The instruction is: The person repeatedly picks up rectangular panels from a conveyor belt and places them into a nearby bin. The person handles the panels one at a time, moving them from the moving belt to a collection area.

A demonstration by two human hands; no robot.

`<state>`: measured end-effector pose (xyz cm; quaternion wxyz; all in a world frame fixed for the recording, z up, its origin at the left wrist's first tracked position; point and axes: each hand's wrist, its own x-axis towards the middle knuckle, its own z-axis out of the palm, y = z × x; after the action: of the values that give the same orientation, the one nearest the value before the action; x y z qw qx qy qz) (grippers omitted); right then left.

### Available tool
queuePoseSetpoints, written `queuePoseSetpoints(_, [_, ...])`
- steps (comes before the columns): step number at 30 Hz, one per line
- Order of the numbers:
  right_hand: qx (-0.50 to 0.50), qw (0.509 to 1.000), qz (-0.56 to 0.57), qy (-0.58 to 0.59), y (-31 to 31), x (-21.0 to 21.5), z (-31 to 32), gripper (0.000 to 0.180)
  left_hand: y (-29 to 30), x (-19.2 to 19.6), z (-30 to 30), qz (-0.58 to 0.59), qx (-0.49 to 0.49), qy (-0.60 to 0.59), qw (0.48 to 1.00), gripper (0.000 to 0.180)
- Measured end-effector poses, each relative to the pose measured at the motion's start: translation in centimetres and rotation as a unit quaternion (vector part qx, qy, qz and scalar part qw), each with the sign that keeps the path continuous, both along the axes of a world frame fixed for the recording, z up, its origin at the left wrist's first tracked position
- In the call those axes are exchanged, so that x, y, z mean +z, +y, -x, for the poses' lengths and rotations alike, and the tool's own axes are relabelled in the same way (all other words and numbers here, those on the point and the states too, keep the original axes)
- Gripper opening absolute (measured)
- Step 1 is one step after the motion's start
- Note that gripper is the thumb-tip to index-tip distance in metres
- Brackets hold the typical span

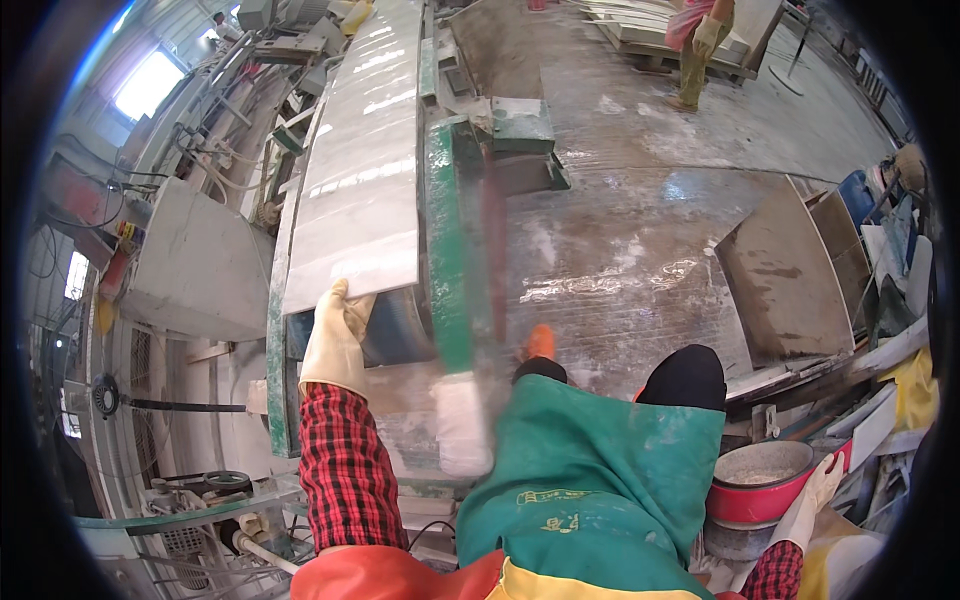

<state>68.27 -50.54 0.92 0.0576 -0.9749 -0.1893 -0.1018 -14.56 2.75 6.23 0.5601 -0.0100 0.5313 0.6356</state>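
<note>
My left hand (336,338), in a cream rubber glove, grips the near edge of a long white stone slab (362,190). The slab lies on a narrow conveyor bed with a green side rail (448,240), and its surface looks wet. Under its near end a dark blue roller or belt (395,325) shows. At the lower right my right hand (812,500), in a matching glove, rests beside a red tub (755,503) with pale, grainy contents. Its fingers look stretched out along the tub's side; whether they touch it I cannot tell.
A white padded block (462,425) stands at the rail's near end. Brown panels (785,280) lean at the right, by scrap pieces. Farther off, a person (697,55) stands by stacked slabs (640,30). A large pale block (195,265) and machinery line the left. The floor is wet.
</note>
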Motion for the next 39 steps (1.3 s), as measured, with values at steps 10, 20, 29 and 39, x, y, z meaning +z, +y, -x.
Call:
queuePoseSetpoints(10, [0.062, 0.995, -0.064, -0.034, 0.2, -1.7, 0.7, 0.049, -0.9, -1.2, 3.3, 0.108, -0.148, 0.197, 0.963, 0.03])
queuePoseSetpoints(20, [0.054, 0.994, -0.077, -0.058, 0.1, -1.3, 2.7, 0.045, -0.6, 0.1, 2.7, 0.251, -0.207, 0.385, 0.864, 0.058])
queuePoseSetpoints(29, [0.014, 0.998, -0.047, -0.034, 3.1, 3.9, 6.2, 0.052, -2.8, 0.5, 3.0, 0.208, -0.218, 0.421, 0.855, 0.065])
queuePoseSetpoints(39, [-0.007, 0.989, 0.053, -0.14, 5.4, 2.7, -4.5, 0.059, -4.5, 1.0, -10.0, -0.267, -0.296, 0.695, 0.599, 0.025])
